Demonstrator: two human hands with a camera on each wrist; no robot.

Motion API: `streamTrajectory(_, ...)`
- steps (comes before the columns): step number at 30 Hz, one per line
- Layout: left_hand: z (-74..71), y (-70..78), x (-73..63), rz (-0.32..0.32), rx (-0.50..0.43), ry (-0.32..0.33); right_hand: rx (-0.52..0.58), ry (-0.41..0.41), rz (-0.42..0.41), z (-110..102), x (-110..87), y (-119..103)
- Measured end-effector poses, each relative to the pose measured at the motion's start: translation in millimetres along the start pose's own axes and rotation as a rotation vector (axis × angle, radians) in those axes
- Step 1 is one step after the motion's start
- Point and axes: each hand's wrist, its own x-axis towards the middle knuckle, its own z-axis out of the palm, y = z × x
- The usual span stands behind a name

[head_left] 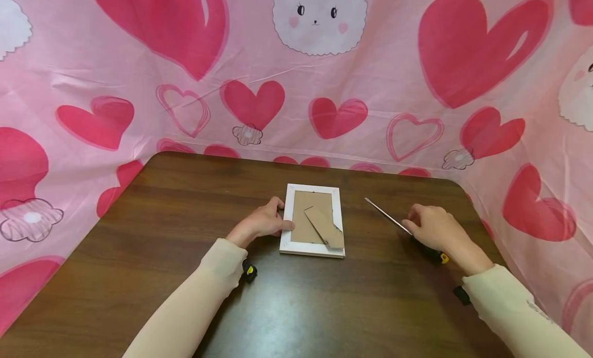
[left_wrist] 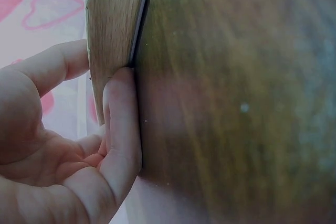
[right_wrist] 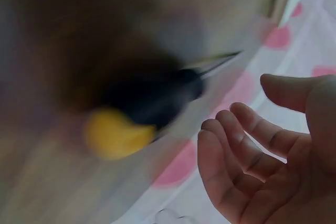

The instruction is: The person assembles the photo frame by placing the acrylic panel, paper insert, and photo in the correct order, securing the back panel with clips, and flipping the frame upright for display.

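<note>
A white-edged picture frame lies face down on the table, its brown backing board and stand leg showing. My left hand pinches its left edge, thumb on the back and fingers at the side. In the left wrist view, a fingertip sits low against the wooden side of the frame, by the tabletop. A screwdriver with a black and yellow handle lies at the right. Over that handle hovers my right hand, fingers loosely bent and apart from it in the right wrist view.
The brown wooden table has rounded far corners. A pink cloth with hearts hangs behind it and along both sides. Dark wrist cameras are strapped at both sleeves.
</note>
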Motion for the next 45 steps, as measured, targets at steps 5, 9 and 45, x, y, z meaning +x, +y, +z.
streamTrajectory(5, -0.3, 0.1, -0.1, -0.005, -0.007, -0.005, -0.034, -0.047, -0.004, 11.1, -20.3, 21.2)
streamTrajectory(9, -0.5, -1.0, -0.3, -0.009, -0.005, -0.010, -0.032, -0.054, -0.038, 20.6, -27.1, 29.0)
streamTrajectory(45, 0.0, -0.8, -1.8, 0.027, -0.001, -0.026, 0.258, -0.074, -0.255, 6.3, 29.6, -29.1)
